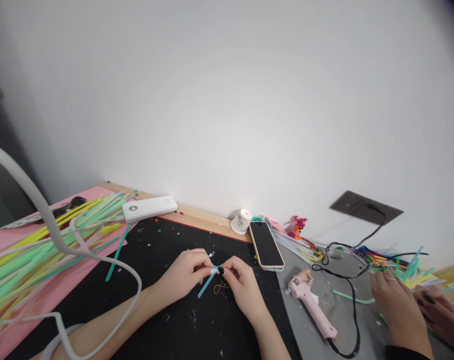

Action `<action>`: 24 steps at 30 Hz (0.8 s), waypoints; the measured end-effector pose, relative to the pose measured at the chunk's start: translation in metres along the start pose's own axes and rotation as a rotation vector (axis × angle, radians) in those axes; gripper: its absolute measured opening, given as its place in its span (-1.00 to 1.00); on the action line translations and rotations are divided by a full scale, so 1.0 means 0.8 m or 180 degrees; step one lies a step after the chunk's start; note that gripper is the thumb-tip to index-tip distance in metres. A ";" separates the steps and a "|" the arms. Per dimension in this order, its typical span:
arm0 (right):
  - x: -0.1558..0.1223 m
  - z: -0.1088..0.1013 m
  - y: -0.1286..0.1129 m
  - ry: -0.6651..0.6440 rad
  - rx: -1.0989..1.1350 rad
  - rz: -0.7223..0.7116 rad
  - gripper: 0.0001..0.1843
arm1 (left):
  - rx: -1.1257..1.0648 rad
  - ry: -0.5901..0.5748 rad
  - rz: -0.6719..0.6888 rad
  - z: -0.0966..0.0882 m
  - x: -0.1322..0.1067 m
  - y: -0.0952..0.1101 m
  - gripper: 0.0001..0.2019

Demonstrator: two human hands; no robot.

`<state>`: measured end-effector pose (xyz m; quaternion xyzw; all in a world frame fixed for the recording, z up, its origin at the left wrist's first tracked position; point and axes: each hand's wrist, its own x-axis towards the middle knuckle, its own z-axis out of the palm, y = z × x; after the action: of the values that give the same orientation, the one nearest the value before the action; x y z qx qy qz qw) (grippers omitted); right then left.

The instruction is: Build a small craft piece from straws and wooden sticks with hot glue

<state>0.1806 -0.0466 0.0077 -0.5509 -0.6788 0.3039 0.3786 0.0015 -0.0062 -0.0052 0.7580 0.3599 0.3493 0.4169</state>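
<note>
My left hand (187, 272) and my right hand (242, 282) meet over the black mat (166, 310). Both pinch the upper end of a short blue straw piece (207, 283) that slants down to the left. The fingers of each hand are closed on it. A thin loop of yellowish thread or rubber band (221, 287) lies on the mat just under my right hand. A heap of long green, yellow and pink straws (42, 245) lies on pink paper (35, 300) to the left.
A white power bank (149, 208), a small white cup (242, 221) and a phone (266, 245) lie along the wall. A pink glue gun (311, 302) with a black cord lies on the grey mat. Another person's hands (407, 305) work at the right among coloured straws. A white cable (42, 220) loops at the left.
</note>
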 end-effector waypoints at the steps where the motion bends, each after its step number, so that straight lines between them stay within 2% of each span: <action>1: 0.000 0.000 0.001 -0.0002 0.0016 0.0001 -0.80 | 0.0002 0.0002 0.0010 0.000 0.000 0.000 -0.77; 11: -0.001 0.002 0.001 -0.0028 0.0047 -0.0004 -0.80 | 0.0165 0.0004 0.0034 0.000 -0.001 0.003 -0.76; 18: 0.000 0.001 0.001 0.0097 0.0123 0.0045 -0.83 | -0.0144 -0.0008 -0.0139 0.005 -0.001 -0.004 -0.80; 24: 0.001 0.000 0.003 0.0030 0.0282 0.0095 -0.87 | -0.0257 -0.0001 -0.0155 0.006 0.001 -0.008 -0.82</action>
<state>0.1822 -0.0455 0.0059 -0.5451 -0.6546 0.3367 0.4012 0.0041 -0.0050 -0.0125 0.7317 0.3638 0.3532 0.4556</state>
